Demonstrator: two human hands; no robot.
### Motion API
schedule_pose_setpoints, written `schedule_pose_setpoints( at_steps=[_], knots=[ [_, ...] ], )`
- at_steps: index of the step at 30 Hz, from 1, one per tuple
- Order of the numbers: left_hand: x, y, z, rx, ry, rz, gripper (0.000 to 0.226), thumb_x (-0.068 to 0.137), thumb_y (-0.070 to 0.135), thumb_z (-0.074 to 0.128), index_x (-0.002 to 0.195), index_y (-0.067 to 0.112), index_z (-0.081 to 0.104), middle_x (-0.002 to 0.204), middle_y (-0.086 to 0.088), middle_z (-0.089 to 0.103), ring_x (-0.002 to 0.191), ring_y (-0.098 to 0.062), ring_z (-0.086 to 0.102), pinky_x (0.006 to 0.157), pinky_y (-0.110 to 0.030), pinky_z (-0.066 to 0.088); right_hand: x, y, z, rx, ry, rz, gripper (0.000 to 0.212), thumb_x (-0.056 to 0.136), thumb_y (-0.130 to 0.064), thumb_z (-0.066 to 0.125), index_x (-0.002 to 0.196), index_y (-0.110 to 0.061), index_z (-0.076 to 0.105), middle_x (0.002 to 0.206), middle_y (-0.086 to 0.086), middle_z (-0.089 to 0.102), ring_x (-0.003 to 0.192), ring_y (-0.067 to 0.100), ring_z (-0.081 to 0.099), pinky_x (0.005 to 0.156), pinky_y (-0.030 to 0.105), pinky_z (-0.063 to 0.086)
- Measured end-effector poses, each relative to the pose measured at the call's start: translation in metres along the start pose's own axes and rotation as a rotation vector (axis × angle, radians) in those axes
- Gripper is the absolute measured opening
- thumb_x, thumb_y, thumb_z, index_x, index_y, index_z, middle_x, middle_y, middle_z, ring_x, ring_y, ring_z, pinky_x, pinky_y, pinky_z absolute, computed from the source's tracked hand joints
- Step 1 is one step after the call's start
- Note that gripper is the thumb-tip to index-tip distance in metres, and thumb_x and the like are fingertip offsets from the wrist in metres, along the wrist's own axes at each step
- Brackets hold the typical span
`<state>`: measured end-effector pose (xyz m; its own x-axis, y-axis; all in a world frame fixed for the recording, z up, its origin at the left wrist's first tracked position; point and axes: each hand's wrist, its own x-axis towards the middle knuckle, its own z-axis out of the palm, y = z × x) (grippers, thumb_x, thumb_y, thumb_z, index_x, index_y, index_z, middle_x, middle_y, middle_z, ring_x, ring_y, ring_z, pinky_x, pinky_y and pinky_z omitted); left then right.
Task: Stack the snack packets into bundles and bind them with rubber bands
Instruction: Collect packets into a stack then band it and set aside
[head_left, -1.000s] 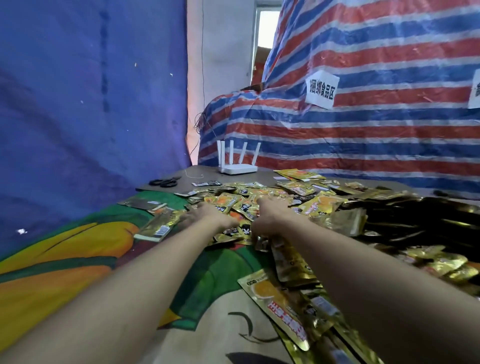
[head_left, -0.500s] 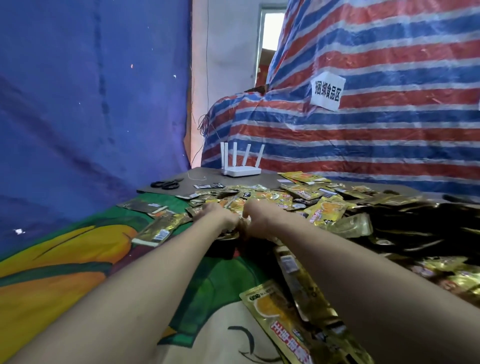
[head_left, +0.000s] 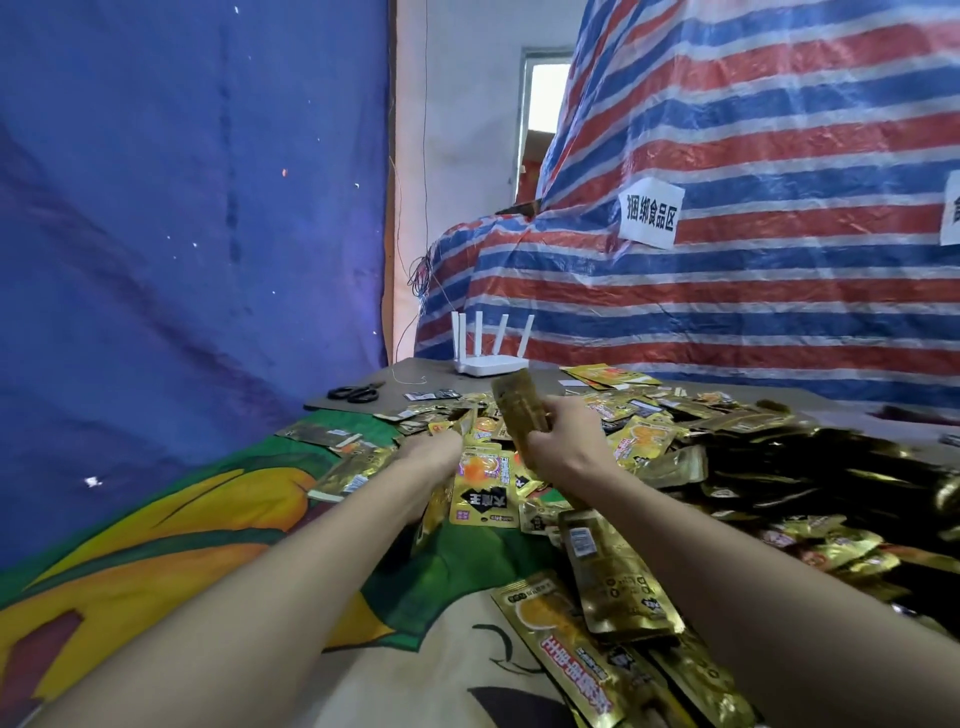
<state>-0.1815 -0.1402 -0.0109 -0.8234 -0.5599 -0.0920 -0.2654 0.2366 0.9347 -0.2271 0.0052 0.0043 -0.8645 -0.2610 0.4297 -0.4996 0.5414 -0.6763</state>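
Your right hand (head_left: 561, 441) grips a flat gold foil snack packet (head_left: 519, 402), fingers curled round it, top tilted toward 11 o'clock. Your left hand (head_left: 434, 454), at its 9 o'clock, reaches into the heap of loose gold packets (head_left: 753, 467) spreading toward 3 o'clock; its finger position cannot be told.

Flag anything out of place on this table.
A white router stands at the far edge of the table, behind the loose snack packets; it has no part in bundling. Black scissors lie to its left. Nothing looks damaged.
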Motion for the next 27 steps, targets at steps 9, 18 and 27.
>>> schedule_pose_setpoints(
  at_steps=[9,18,27],
  knots=[
    [-0.050,-0.016,-0.018,-0.419,0.008,0.184,0.047,0.082,0.012,0.065,0.128,0.019,0.060,0.107,-0.009,0.070,0.102,-0.035,0.066,0.096,-0.053,0.053,-0.059,-0.028,-0.038,0.449,0.216,0.017,0.020,0.094,0.001,0.059,0.101,-0.016,0.066,0.094,0.006,0.075,0.083,0.023,0.074,0.069,0.045,0.064],
    [-0.123,-0.041,0.024,-0.621,-0.108,0.301,0.051,0.073,0.010,0.071,0.123,0.006,0.061,0.085,-0.011,0.072,0.073,-0.028,0.069,0.066,-0.041,0.057,-0.135,-0.032,-0.014,0.606,0.216,0.232,0.015,0.092,-0.009,0.051,0.100,-0.021,0.047,0.100,0.012,0.064,0.093,0.029,0.063,0.090,0.054,0.052],
    [-0.137,-0.054,0.019,-0.470,-0.432,0.502,0.067,0.067,0.008,0.060,0.128,-0.009,0.038,0.110,-0.032,0.055,0.098,-0.026,0.055,0.085,-0.055,0.047,-0.141,-0.028,-0.002,0.797,0.018,0.166,0.033,0.101,-0.041,0.057,0.123,-0.021,0.043,0.098,0.000,0.065,0.083,0.007,0.069,0.068,0.019,0.051]
  ],
)
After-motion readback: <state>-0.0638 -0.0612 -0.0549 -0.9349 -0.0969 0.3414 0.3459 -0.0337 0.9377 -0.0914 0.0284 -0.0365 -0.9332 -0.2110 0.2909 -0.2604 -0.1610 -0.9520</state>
